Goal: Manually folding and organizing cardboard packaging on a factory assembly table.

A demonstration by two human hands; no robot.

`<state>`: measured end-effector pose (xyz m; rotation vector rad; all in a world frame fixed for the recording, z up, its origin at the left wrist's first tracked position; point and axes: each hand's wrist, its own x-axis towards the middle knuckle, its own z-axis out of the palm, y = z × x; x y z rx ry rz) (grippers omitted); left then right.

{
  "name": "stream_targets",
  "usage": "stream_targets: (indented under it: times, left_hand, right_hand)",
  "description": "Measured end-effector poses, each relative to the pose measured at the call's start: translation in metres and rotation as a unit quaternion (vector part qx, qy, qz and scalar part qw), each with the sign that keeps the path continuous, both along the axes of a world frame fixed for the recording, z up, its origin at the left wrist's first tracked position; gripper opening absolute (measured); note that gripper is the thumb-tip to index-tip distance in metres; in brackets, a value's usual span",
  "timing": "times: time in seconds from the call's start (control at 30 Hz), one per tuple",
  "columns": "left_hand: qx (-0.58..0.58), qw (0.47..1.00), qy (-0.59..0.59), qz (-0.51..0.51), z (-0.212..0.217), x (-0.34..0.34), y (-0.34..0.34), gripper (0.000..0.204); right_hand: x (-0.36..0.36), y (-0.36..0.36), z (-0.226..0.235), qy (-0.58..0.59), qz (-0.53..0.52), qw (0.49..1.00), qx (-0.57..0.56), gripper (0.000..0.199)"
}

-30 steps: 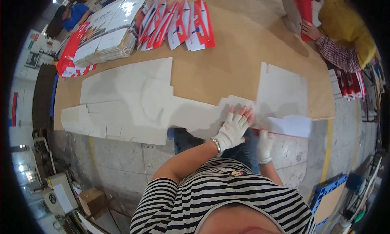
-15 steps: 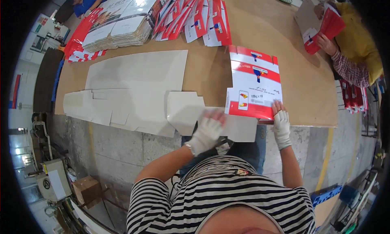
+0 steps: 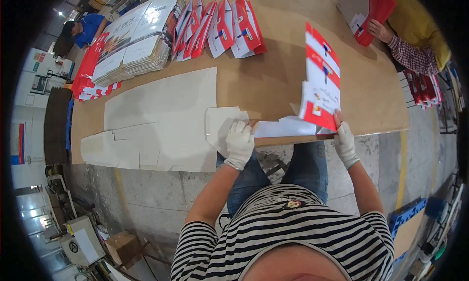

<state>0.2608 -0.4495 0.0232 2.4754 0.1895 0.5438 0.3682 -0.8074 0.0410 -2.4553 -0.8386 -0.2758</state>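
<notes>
The left hand (image 3: 240, 140), gloved and spread flat, is pressing the white flap (image 3: 286, 128) onto the brown table (image 3: 273, 81) edge — the right hand (image 3: 345, 138) is pinching the red-and-white carton blank (image 3: 321, 83), which is standing tilted above the flap

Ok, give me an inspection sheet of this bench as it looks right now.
Surface: brown table, near edge by the person.
Job's things: red and white carton blank tilted up; white flap flat on the table.
Clutter: white card sheets, folded red cartons, stack of flat blanks.
Grips: left hand gloved, pressing the flap; right hand gloved, holding the blank's lower corner.
Cables: nothing seen.
Surroundings: co-worker's hand far right, concrete floor.
</notes>
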Motion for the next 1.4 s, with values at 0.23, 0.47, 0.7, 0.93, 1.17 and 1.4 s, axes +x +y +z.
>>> stream_targets:
  times: [0.23,0.47,0.7,0.93,1.17,1.4]
  left_hand:
    - [0.206,0.963,0.112,-0.134,0.017,0.003,-0.005,0.102]
    - [0.511,0.847,0.106,-0.096,0.029,-0.058,0.059,0.100]
    - [-0.519,0.846,-0.118,0.018,0.027,-0.037,0.027,0.096]
    - [-0.501,0.855,-0.092,0.096,-0.009,0.000,-0.004,0.061]
    - [0.010,0.987,-0.079,-0.137,-0.014,0.015,-0.009,0.064]
    - [0.101,0.965,0.020,-0.241,0.012,0.014,-0.018,0.078]
  right_hand:
    - [-0.022,0.088,0.029,0.000,0.202,0.959,-0.199,0.068]
    - [-0.027,0.077,0.019,-0.032,0.195,0.959,-0.205,0.062]
    - [-0.030,0.065,0.016,-0.005,0.170,0.966,-0.194,0.062]
    - [-0.028,0.065,0.015,-0.007,0.174,0.963,-0.204,0.064]
    - [-0.011,0.059,0.027,-0.079,0.213,0.935,-0.274,0.060]
    - [-0.008,0.056,0.020,-0.107,0.206,0.944,-0.236,0.053]
